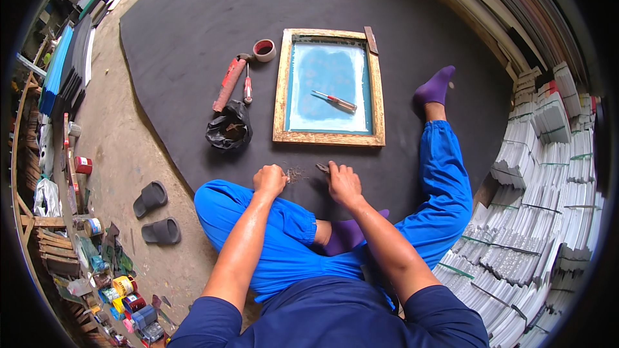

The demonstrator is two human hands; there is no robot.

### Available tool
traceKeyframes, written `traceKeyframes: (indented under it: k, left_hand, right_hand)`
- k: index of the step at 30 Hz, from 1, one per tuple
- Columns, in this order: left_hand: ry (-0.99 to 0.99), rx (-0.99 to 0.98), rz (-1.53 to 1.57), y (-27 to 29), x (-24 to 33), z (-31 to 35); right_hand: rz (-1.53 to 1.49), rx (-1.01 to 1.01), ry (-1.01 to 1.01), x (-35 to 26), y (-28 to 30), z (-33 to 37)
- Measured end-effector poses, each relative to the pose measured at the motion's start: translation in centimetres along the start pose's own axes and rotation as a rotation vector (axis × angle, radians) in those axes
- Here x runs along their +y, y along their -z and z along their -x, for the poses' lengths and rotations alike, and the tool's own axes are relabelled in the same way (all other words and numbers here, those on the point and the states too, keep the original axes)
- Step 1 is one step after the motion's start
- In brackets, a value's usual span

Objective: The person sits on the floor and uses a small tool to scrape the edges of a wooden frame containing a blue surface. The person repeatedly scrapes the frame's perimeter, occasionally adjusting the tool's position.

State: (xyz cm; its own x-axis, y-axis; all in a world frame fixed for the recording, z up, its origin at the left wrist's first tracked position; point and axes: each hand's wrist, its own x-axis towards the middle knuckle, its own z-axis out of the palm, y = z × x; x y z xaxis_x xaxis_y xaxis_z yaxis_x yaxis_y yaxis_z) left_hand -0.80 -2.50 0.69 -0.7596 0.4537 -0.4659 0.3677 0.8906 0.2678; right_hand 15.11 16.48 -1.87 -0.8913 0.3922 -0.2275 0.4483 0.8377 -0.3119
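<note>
A dark mat (pixel 193 19) covers much of the floor (pixel 122 154), with bundled white stacks (pixel 516 245) lining the right, cans (pixel 126 285) crowding the left and slippers (pixel 151 198) beside the mat. Over the mat, just on the person's side of the wooden frame (pixel 281 90), the right hand (pixel 345 183) pinches a small dark piece (pixel 322 167), its long axis slanting, its free end pointing left and slightly away from the person. The left hand (pixel 269 181) curls beside scattered bits (pixel 295 173); whether it grasps anything, I cannot tell.
</note>
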Motion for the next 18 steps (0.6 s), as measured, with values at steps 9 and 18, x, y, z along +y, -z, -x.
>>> traceKeyframes:
  k: [9, 18]
  left_hand:
    - [0.051, -0.050, -0.076, 0.6, 1.0, -0.3]
    - [-0.063, 0.098, 0.035, 0.5, 1.9, -0.4]
  right_hand:
    - [0.204, 0.278, -0.023, 4.4, 0.9, -0.6]
    - [0.041, 0.458, 0.135, 4.1, 3.0, -2.4]
